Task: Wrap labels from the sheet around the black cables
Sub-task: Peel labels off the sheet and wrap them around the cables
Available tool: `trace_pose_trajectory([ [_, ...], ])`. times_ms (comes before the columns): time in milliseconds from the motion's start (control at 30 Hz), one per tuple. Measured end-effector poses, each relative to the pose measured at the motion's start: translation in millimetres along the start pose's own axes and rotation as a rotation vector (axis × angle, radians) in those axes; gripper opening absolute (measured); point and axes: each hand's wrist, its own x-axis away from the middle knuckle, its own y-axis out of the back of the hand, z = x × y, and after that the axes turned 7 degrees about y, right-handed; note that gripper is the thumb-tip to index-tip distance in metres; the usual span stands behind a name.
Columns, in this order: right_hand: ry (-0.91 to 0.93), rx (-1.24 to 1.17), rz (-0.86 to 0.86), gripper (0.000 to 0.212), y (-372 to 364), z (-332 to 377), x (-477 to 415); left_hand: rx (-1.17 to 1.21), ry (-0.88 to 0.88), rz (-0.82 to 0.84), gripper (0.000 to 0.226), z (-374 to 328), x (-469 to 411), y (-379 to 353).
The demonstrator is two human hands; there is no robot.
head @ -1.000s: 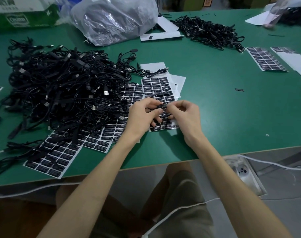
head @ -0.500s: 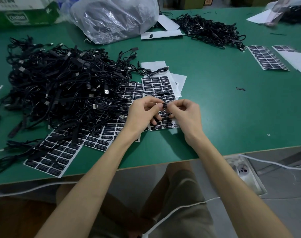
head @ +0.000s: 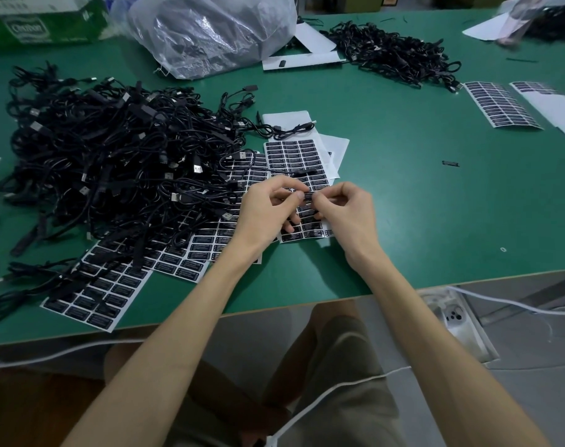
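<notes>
Over the label sheet (head: 302, 188) near the table (head: 403, 204) middle, the left hand (head: 268, 209) and right hand (head: 347, 211) meet, fingers pinching what looks like a label on a black cable (head: 302, 173); cable pile (head: 113, 162) lies left.

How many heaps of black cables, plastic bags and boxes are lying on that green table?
Cable heaps: 2, the big heap and the smaller heap; a dark blur at the far right corner cannot be told.
Plastic bag: 1
Cardboard box: 1
Total: 4
</notes>
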Motion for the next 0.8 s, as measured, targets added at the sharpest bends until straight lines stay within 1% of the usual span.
trace_pose_trajectory([
  [133,-0.001,0.001,0.0,0.011,0.2,0.5,0.1,-0.006,-0.006,0.012,0.014,-0.2,-0.4,0.3],
  [367,0.008,0.014,-0.004,0.007,0.3,0.2,0.0,0.001,-0.008,0.026,0.013,0.3,-2.3,1.7],
  [667,0.026,0.061,-0.005,0.011,-1.7,-3.6,-1.5,-0.031,-0.022,-0.006,0.01,2.0,-1.6,-1.0],
  [800,0.05,0.131,-0.002,0.012,-3.2,-4.8,-2.1,-0.066,-0.039,-0.023,0.015,3.9,-1.9,-2.6],
])
